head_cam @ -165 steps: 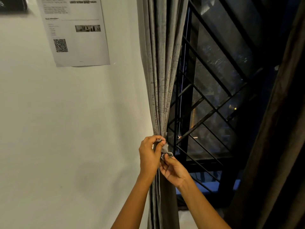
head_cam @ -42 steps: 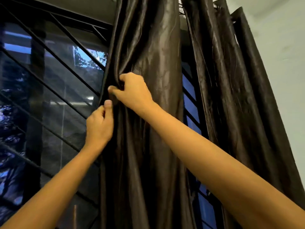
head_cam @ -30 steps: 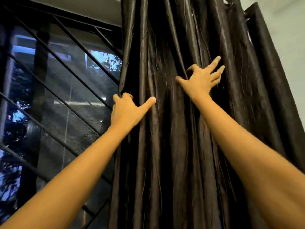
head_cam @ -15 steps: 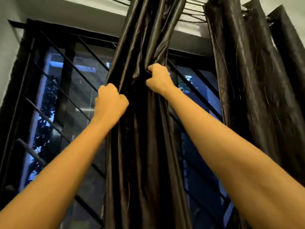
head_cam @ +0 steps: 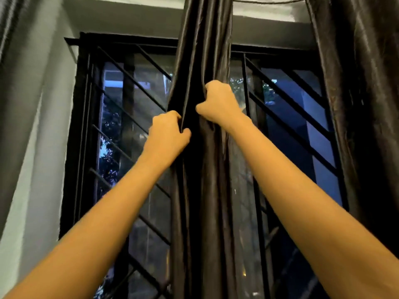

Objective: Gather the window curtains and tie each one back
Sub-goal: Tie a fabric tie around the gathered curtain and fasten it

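Both of your hands are closed on the same dark curtain (head_cam: 203, 190), which hangs as one narrow gathered column down the middle of the window (head_cam: 133, 117). It runs from the top edge of the view to the bottom. Your left hand (head_cam: 167, 134) has its fingers curled round the column's left edge. Your right hand (head_cam: 218, 102) is fisted on the folds of the right side, a little higher. The two hands sit just beside each other with only a strip of cloth between them. So the bundle lies directly between your palms, not off to either side. Its long axis runs straight up and down, and both its hung end and its free end are out of view.

As I judge it, the next move turns on that relation. To tie the bundle you must go round it crosswise, at right angles to that axis, and probably lower than your present grip. Your left hand is the lower of the two, so it is nearer to a tying height. No tie-back shows, so I can't tell you where to reach for one.

A second dark curtain (head_cam: 362, 104) hangs in broad folds at the window's right edge, well apart from the bundle. A grey curtain (head_cam: 15, 87) hangs at the far left.
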`<act>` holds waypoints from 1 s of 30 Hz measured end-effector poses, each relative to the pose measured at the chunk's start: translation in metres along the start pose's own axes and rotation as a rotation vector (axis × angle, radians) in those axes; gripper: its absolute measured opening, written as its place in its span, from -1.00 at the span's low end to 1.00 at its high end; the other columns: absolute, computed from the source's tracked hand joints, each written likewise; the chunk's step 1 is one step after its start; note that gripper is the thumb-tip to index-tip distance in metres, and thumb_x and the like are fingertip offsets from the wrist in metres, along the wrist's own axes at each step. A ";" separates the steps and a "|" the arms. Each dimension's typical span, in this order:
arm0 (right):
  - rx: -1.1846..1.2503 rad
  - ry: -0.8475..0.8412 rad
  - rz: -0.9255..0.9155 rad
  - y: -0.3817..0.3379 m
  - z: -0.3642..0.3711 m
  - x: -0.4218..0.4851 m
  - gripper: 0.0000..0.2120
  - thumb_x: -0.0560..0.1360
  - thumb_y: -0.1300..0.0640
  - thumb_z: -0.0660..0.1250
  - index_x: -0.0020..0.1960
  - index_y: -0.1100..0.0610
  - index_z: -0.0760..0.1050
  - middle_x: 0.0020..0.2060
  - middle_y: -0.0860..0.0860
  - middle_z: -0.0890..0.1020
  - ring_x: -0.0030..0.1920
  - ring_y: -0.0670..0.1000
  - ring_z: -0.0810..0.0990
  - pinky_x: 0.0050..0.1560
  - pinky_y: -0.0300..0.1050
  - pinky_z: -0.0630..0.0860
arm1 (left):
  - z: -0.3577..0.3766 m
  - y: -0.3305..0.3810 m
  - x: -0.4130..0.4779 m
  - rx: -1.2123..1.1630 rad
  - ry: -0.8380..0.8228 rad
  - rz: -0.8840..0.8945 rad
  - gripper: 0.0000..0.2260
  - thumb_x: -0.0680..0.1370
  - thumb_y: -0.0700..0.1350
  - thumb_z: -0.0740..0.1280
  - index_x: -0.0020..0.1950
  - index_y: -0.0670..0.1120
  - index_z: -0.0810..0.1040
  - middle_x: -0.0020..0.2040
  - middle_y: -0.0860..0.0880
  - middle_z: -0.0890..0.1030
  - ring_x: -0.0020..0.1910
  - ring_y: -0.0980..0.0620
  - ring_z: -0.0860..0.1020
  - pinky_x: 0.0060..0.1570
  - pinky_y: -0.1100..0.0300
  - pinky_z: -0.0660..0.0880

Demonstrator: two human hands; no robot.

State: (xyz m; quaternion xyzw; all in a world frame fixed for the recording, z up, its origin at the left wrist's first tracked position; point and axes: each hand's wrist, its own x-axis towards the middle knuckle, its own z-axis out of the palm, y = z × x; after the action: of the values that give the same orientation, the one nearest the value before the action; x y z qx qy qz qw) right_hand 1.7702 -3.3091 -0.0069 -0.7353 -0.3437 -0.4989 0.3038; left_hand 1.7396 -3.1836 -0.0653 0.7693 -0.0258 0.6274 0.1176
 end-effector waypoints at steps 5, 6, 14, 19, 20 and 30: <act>-0.124 -0.013 0.157 0.027 0.013 -0.071 -0.65 0.40 0.22 0.34 -0.36 0.11 0.16 -0.23 0.15 0.47 -0.19 0.20 0.51 -0.32 -0.09 0.30 | 0.024 0.024 -0.042 -0.116 -0.082 -0.019 -0.74 0.50 -0.07 0.34 0.09 -0.21 0.48 0.04 -0.17 0.52 0.01 -0.16 0.51 -0.11 0.10 0.40; -0.162 -0.010 0.183 0.033 0.017 -0.087 -0.63 0.41 0.20 0.35 -0.36 0.10 0.15 -0.17 0.17 0.49 -0.13 0.22 0.53 -0.29 -0.06 0.31 | 0.028 0.027 -0.052 -0.129 -0.099 -0.043 -0.74 0.51 -0.05 0.34 0.10 -0.19 0.48 0.06 -0.16 0.50 0.02 -0.16 0.50 -0.11 0.10 0.39; -0.257 -0.064 0.326 0.067 0.057 -0.216 -0.87 0.47 0.27 0.28 0.02 0.23 0.42 -0.01 0.17 0.46 -0.04 0.20 0.49 -0.19 0.00 0.40 | 0.060 0.032 -0.137 -0.229 -0.249 -0.168 -0.68 0.51 0.05 0.33 0.07 -0.19 0.44 -0.04 -0.07 0.35 -0.03 -0.16 0.48 -0.17 0.13 0.32; -0.194 -0.031 0.342 0.076 0.083 -0.272 -0.79 0.44 0.37 0.25 0.07 0.23 0.46 -0.03 0.15 0.47 -0.08 0.19 0.50 -0.25 -0.01 0.43 | 0.081 0.028 -0.190 -0.234 -0.312 -0.261 -0.58 0.49 0.12 0.34 0.14 -0.17 0.41 0.09 -0.14 0.42 0.02 -0.15 0.50 -0.14 0.11 0.36; -0.191 -0.039 0.343 0.076 0.089 -0.281 -0.75 0.44 0.37 0.25 0.10 0.23 0.47 -0.01 0.14 0.47 -0.08 0.19 0.51 -0.27 -0.01 0.45 | 0.085 0.028 -0.198 -0.226 -0.316 -0.277 -0.59 0.49 0.11 0.34 0.13 -0.18 0.40 0.10 -0.15 0.43 0.02 -0.16 0.50 -0.15 0.10 0.37; -0.261 -0.103 0.460 0.116 0.097 -0.330 -0.57 0.43 0.42 0.29 0.28 0.21 0.41 0.31 0.14 0.35 0.12 0.20 0.43 -0.01 -0.02 0.49 | 0.108 -0.001 -0.255 -0.173 -0.199 -0.391 -0.79 0.58 -0.13 0.20 0.13 -0.23 0.41 0.04 -0.20 0.45 -0.13 -0.22 0.51 -0.23 0.00 0.45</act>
State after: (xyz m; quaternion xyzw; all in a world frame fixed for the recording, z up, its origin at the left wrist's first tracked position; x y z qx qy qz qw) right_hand 1.8274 -3.3662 -0.3611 -0.8513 -0.1155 -0.4191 0.2938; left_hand 1.7893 -3.2336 -0.3330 0.8048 0.0587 0.5092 0.2992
